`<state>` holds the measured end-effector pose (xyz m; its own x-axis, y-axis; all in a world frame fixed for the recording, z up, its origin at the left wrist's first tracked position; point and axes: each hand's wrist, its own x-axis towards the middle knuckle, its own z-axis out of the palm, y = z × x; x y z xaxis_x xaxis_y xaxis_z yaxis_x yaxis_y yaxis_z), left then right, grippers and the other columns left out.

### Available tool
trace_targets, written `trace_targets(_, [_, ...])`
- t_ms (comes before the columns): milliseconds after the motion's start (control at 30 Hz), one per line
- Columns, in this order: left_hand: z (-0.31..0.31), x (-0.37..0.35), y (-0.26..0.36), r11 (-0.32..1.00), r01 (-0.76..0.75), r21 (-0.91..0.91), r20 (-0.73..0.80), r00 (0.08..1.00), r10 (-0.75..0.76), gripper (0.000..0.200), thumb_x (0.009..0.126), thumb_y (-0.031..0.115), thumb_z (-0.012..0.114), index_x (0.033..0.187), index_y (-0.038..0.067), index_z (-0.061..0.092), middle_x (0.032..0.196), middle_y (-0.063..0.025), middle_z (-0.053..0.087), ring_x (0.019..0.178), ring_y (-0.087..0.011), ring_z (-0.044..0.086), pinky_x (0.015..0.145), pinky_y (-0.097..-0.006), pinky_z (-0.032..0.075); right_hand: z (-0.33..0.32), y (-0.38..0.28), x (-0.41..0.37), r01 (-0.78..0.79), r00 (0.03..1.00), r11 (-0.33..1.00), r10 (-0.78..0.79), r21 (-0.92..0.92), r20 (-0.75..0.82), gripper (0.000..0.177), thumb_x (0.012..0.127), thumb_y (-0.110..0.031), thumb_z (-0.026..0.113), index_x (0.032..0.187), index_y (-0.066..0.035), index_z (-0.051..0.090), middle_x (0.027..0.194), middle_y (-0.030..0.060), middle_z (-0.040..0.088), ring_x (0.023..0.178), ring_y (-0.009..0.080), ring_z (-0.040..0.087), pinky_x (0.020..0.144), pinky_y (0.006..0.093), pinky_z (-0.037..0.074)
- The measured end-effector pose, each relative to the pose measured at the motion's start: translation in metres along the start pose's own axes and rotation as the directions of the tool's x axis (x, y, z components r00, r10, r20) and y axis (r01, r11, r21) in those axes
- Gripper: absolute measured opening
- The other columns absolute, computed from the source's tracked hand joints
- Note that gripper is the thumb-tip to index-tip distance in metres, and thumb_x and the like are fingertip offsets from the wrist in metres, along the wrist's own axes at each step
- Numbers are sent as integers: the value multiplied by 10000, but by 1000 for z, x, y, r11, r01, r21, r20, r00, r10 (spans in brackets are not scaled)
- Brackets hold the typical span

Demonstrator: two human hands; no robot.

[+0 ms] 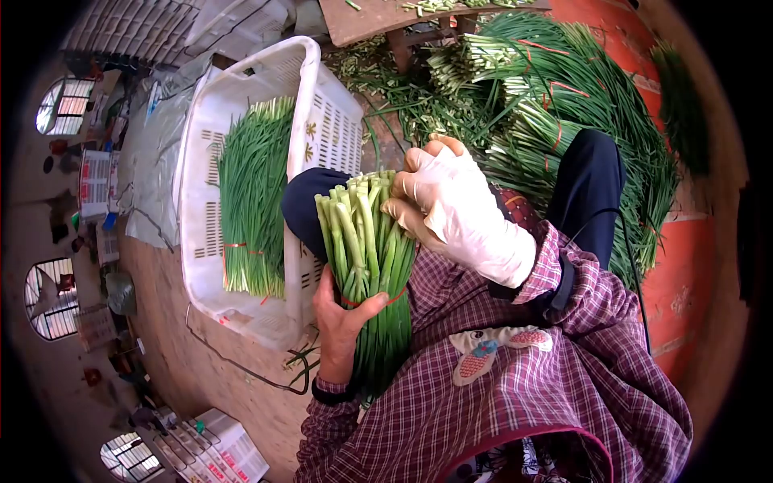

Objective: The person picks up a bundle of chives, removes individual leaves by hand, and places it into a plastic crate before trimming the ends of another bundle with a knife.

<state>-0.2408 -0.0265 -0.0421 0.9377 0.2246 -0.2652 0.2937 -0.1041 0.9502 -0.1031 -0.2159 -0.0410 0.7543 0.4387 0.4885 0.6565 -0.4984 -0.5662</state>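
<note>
A thick bunch of green chives [366, 249], tied with a red band, stands on end over my lap with its pale cut ends up. My left hand [342, 318], bare, wraps around the bunch at the red band. My right hand [455, 205], in a white glove, rests against the cut ends at the top right of the bunch, fingers curled on the stalks.
A white plastic crate [322, 129] at my left holds banded chive bundles [254, 197]. A large heap of loose chives [564, 97] lies ahead on a red surface. A wooden bench [386, 20] stands beyond it. Dirt floor lies below the crate.
</note>
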Motion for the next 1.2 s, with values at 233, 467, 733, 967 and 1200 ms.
trace_targets(233, [-5,1,-2,999,22,-26,23,999,-21,661,700,192,772,1259,-45,510,1103,-122,619,977,-185,602,879,-327,488,-18,50,27,-97,929,978,23,-182,-370,183,771,-198,705,908,-87,661,864,96,599,886,294,590,860,424,438])
trace_targets(467, [-3,2,1,1000,16,-16,38,999,-15,643,707,184,762,1251,-48,508,1085,-130,614,965,-195,604,858,-328,496,-21,16,24,46,989,965,-81,259,125,324,773,-349,756,961,-99,670,865,101,610,891,314,600,837,428,441])
trace_targets(733, [1,0,5,1000,16,-23,25,1000,-16,652,705,181,776,1256,-39,506,1115,-120,604,988,-190,596,876,-323,488,-12,20,19,-68,963,946,-21,318,269,263,761,-299,738,896,-95,641,849,106,597,868,329,597,804,435,447])
trace_targets(967, [2,2,6,1000,9,9,45,999,-9,669,708,205,784,1266,-35,503,1129,-119,603,1011,-187,596,909,-327,474,15,15,7,-176,984,695,127,697,123,109,776,-139,691,804,-53,630,860,107,604,807,254,623,681,366,510])
trace_targets(1200, [1,3,5,1000,14,15,57,998,-14,676,700,220,791,1258,-34,505,1131,-118,607,1018,-183,597,908,-323,473,7,21,12,-171,957,520,288,837,17,71,814,-27,610,825,38,584,975,148,637,658,118,623,579,241,526])
